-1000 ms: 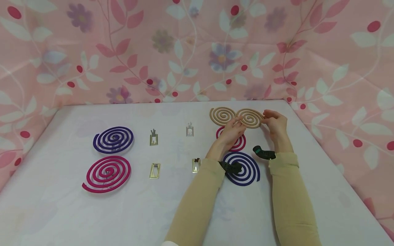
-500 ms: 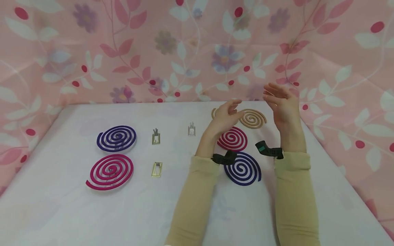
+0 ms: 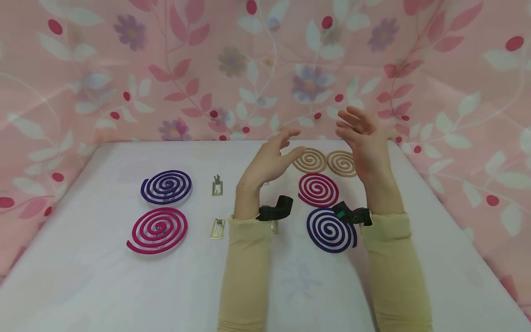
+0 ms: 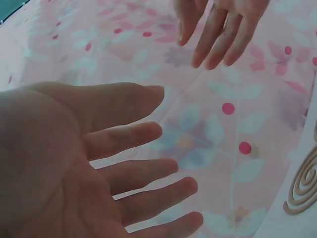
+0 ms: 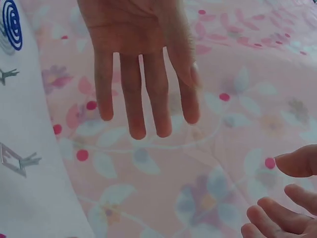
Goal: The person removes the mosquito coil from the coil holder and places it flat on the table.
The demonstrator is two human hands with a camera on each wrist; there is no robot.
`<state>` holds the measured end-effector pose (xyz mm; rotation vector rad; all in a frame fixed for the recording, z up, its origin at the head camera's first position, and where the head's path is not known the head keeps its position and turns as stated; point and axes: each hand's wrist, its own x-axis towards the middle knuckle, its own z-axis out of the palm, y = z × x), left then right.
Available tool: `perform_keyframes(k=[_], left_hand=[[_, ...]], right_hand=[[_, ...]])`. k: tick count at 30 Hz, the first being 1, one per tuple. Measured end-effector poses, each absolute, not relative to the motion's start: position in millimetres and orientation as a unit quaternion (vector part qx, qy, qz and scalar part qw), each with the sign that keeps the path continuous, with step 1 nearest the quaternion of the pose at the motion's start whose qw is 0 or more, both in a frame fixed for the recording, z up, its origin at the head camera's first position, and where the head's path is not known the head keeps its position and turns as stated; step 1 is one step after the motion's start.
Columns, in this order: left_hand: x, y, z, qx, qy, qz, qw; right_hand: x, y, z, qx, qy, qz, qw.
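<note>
Both hands are raised over the far part of the table and hold nothing. My left hand [image 3: 269,161] has its fingers and thumb spread, as the left wrist view also shows. To its right, my right hand [image 3: 369,150] hangs with straight fingers, palm turned inward. Below and between them lie two brown mosquito coils [image 3: 309,160], side by side; the right one is partly covered by the right hand. Closer in are a pink mosquito coil [image 3: 318,189] and a dark blue mosquito coil [image 3: 330,230], whose edge lies behind the right wrist camera.
At left, a blue coil [image 3: 167,184] and a pink coil [image 3: 159,228] sit raised on small metal supports. Small metal stands [image 3: 217,188] lie mid-table, two partly hidden by the left arm. A floral curtain [image 3: 232,60] hangs behind the white table [image 3: 103,286].
The right hand has let go of the right brown coil's edge and risen. My left hand has lifted off the coils and moved left, uncovering the pink coil.
</note>
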<state>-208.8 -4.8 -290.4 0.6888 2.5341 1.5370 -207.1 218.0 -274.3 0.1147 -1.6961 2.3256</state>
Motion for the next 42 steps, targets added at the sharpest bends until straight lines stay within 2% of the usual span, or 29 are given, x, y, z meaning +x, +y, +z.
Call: perform_keyframes(k=[3,8,13,18,28,35,42], left_hand=[[-207,-15,-293,0.232,0.833,0.499,0.052],[-210,-50,-297,0.25,0.822,0.505,0.087],[-206,-110,-307,0.251,0.821,0.5,0.118],[-185,-181,-325,0.224,0.815,0.514,0.146],[-151,-293,-354,0.194,0.796,0.564,0.103],[-140,-337,-362,0.18,0.811,0.546,0.108],[-133,-359,-375,0.169,0.819,0.537,0.11]], right_hand=[[-203,209,-277,0.044,-0.587,0.8,0.119],[-197,193,-275,0.06,-0.596,0.791,0.125],[-192,164,-274,0.076,-0.625,0.769,0.105],[-183,120,-285,0.095,-0.616,0.777,0.087],[-171,46,-301,0.143,-0.622,0.769,0.028],[-170,2,-305,0.141,-0.628,0.765,-0.002],[-155,-23,-328,0.144,-0.635,0.757,-0.048]])
